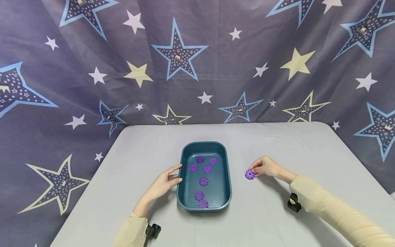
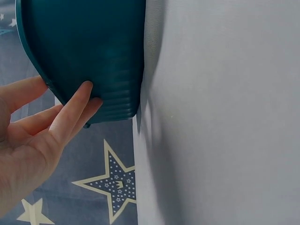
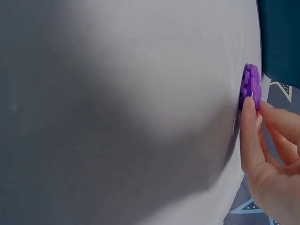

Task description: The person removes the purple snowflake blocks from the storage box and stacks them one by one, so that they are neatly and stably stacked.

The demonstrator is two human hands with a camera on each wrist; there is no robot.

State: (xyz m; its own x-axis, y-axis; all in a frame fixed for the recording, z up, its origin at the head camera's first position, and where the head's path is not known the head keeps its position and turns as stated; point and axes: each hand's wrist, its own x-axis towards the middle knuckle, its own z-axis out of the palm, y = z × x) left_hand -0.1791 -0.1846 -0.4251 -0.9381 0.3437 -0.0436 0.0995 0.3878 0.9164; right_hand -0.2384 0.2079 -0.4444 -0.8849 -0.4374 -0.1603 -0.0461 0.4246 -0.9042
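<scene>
A purple notched disc with a hole in its middle [image 1: 250, 174] is pinched between the thumb and fingers of my right hand [image 1: 266, 166], close over the table right of the bin. In the right wrist view the same disc [image 3: 251, 88] shows edge-on at the fingertips. My left hand [image 1: 162, 184] rests its extended fingers against the left side of a dark teal rectangular bin [image 1: 229, 185]. In the left wrist view, fingertips [image 2: 86, 89] lie along the bin's outer wall [image 2: 103, 51]. Several matching purple discs [image 1: 203, 181] lie inside the bin, two overlapping near its front end.
The table [image 1: 148, 147] has a pale grey cloth over it. Behind and beside it hangs a dark curtain [image 1: 216, 75] printed with stars. Small black devices [image 1: 294, 202] are worn on both wrists.
</scene>
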